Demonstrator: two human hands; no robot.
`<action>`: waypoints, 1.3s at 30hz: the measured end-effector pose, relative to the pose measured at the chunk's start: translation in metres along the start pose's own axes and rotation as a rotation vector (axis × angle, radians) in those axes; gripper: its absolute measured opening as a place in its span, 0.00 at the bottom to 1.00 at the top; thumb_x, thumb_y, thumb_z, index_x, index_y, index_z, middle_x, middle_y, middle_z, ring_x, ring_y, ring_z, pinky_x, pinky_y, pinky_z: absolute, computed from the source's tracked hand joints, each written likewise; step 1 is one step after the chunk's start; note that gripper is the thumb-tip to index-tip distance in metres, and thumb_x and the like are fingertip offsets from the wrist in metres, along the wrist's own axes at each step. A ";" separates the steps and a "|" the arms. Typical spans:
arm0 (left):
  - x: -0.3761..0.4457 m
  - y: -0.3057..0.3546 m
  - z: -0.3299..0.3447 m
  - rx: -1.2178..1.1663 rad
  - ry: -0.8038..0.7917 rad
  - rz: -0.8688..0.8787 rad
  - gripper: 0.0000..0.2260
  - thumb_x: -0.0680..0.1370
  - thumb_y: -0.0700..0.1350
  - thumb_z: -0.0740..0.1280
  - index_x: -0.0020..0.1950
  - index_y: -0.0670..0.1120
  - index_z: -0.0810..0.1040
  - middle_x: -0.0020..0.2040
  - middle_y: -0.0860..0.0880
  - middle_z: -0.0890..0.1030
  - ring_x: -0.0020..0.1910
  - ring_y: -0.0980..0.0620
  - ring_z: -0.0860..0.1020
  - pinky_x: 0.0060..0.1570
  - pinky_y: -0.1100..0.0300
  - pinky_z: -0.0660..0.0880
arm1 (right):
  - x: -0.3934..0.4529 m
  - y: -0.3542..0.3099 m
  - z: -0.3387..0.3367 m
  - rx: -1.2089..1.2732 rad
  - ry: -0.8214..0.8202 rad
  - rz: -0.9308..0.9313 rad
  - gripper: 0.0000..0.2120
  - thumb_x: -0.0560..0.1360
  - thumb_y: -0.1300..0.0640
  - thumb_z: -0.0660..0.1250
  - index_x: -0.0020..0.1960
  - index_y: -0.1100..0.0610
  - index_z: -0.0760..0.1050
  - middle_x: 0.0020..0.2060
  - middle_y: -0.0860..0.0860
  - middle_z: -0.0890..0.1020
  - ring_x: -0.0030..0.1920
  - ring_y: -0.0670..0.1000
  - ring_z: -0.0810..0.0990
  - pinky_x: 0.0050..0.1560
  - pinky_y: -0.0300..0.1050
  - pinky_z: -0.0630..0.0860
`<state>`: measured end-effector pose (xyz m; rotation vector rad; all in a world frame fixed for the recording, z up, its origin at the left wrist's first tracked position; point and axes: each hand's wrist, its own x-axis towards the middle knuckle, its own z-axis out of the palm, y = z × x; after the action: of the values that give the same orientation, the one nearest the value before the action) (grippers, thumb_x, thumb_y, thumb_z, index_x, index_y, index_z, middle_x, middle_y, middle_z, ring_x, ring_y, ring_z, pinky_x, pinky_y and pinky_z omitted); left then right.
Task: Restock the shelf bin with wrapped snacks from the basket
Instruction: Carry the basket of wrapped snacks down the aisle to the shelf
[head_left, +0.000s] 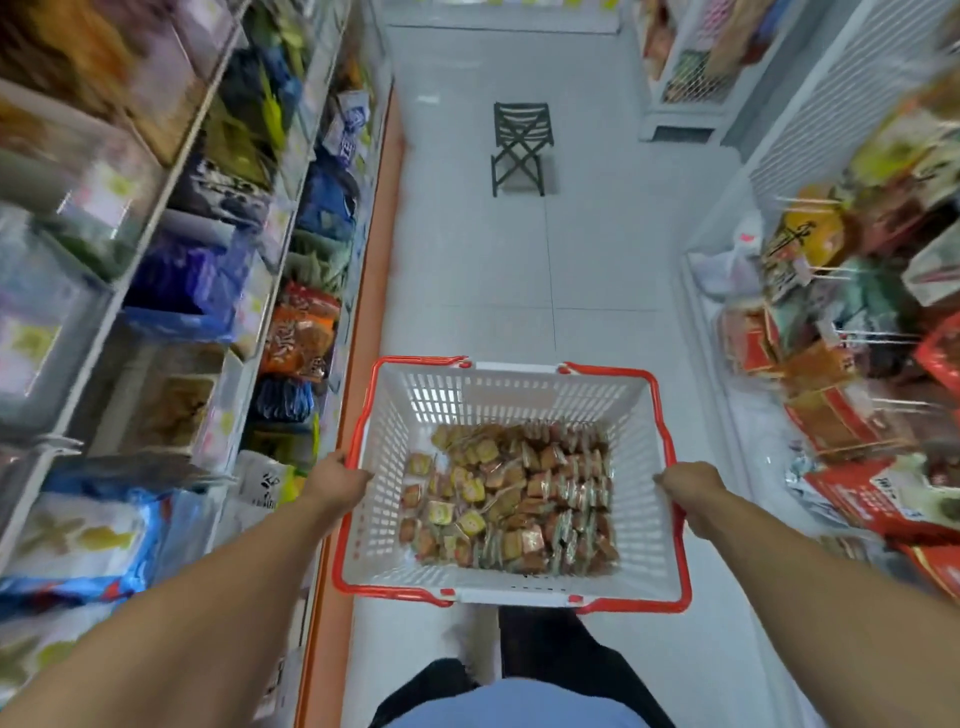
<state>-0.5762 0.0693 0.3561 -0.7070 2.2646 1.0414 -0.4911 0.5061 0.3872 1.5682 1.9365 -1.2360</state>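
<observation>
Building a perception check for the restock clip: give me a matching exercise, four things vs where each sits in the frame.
Things:
1. basket
2. wrapped snacks
3. folding stool
4. left hand

Places:
A. on the aisle floor, further down the aisle
B. on the basket's left rim, by the orange edge
C. held between both hands, above the floor
D. piled on the basket's bottom

Pairs: 1-C, 2-D, 3-A, 4-B. The right hand holds the opposite rim.
</observation>
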 end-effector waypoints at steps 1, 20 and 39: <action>0.014 0.018 -0.003 0.011 -0.005 0.001 0.23 0.79 0.39 0.71 0.74 0.38 0.72 0.64 0.37 0.81 0.58 0.35 0.81 0.59 0.43 0.80 | 0.011 -0.019 0.001 -0.005 -0.010 -0.008 0.04 0.77 0.66 0.67 0.44 0.66 0.75 0.35 0.57 0.76 0.34 0.55 0.75 0.33 0.43 0.69; 0.264 0.324 -0.048 0.044 0.090 -0.112 0.17 0.79 0.41 0.71 0.66 0.36 0.78 0.58 0.36 0.83 0.51 0.37 0.84 0.53 0.44 0.83 | 0.202 -0.441 0.038 -0.074 -0.085 -0.137 0.07 0.79 0.66 0.67 0.43 0.67 0.74 0.35 0.57 0.76 0.33 0.53 0.74 0.29 0.44 0.67; 0.590 0.674 -0.109 0.104 0.115 -0.146 0.17 0.80 0.42 0.68 0.67 0.35 0.77 0.63 0.35 0.80 0.63 0.35 0.78 0.64 0.46 0.76 | 0.404 -0.890 0.103 -0.032 -0.085 -0.223 0.10 0.76 0.68 0.71 0.54 0.72 0.78 0.42 0.60 0.81 0.41 0.59 0.79 0.41 0.47 0.75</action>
<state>-1.4650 0.2257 0.3689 -0.8933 2.3058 0.8274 -1.4606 0.6656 0.3910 1.2895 2.1090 -1.3270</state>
